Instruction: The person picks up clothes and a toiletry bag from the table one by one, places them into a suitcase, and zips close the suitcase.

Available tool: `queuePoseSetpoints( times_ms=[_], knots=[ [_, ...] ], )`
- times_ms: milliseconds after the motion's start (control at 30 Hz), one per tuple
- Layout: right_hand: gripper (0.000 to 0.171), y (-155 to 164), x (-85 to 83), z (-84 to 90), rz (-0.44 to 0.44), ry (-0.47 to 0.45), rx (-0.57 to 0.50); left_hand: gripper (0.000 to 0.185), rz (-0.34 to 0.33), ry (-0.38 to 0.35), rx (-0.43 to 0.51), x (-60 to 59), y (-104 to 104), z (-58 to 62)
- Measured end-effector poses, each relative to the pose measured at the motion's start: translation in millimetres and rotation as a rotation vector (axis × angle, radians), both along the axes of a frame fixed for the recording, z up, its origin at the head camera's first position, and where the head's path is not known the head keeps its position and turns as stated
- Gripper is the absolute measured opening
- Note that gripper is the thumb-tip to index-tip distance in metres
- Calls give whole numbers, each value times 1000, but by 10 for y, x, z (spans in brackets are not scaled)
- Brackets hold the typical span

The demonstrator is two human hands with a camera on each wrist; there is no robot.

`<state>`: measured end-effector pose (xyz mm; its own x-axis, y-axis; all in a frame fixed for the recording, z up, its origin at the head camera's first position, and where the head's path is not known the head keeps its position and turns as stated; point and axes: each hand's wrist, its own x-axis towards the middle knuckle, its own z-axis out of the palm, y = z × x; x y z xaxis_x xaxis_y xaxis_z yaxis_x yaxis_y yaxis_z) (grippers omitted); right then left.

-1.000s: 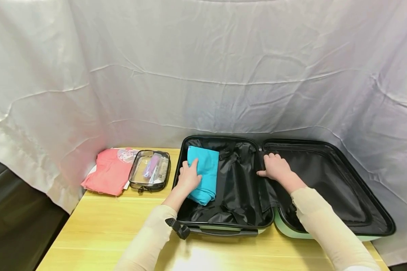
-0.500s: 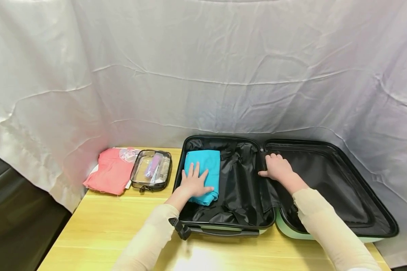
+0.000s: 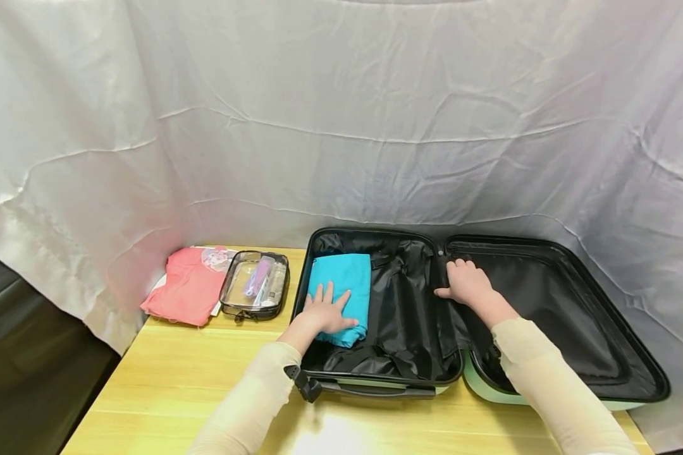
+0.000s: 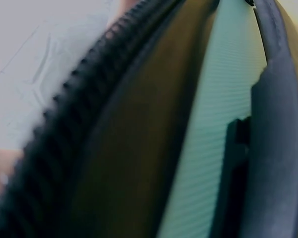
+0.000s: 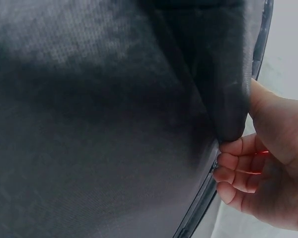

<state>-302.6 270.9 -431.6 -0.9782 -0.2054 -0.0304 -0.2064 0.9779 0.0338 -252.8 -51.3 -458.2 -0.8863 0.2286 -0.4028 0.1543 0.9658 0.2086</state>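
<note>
I am seeing my left hand (image 3: 326, 313) lying flat, fingers spread and straight, pressing down on the near part of a folded teal cloth (image 3: 341, 284). The cloth is sitting in the left half of an open suitcase (image 3: 375, 385), against that half's left wall, on the crumpled black lining (image 3: 401, 309). The suitcase is lying open on a wooden table (image 3: 165, 385), its two halves side by side, pale green shell showing along the near edge.

My right hand (image 3: 468, 283) is resting at the hinge between the two halves. In the right wrist view its fingers (image 5: 236, 168) are curling round a fold of black lining fabric (image 5: 223, 94) at the zipped rim, with the thumb on the other side, so the grip is closed on the lining. The left grip is open, flat on the cloth.

The left wrist view is giving me only a blurred close look at the suitcase's black zip edge (image 4: 64, 148) and ribbed green shell (image 4: 213, 148); the hand itself is not clearly showing there.

To the left of the suitcase, on the table, a clear pouch (image 3: 254, 285) with small items inside is lying just beside a folded pink garment (image 3: 184, 285). A white sheet (image 3: 341, 114) is hanging behind the whole scene.
</note>
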Motion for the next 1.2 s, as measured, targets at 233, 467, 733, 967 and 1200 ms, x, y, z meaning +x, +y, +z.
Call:
queuePoseSetpoints(
  times_ms=[233,467,733,967,1200],
  knots=[
    [66,-3,5,2,1,1,1,75,4,24,47,-8,-9,4],
    [65,-4,4,-20,10,10,7,71,-12,203,197,-47,-55,-16],
    [67,-5,1,0,0,24,20,67,32,462,322,-138,-81,34],
    [66,-4,7,19,-12,33,11,58,156,714,481,-163,-78,108],
    [67,1,22,-15,-2,51,24,45,220,825,594,-110,-108,203]
  ],
)
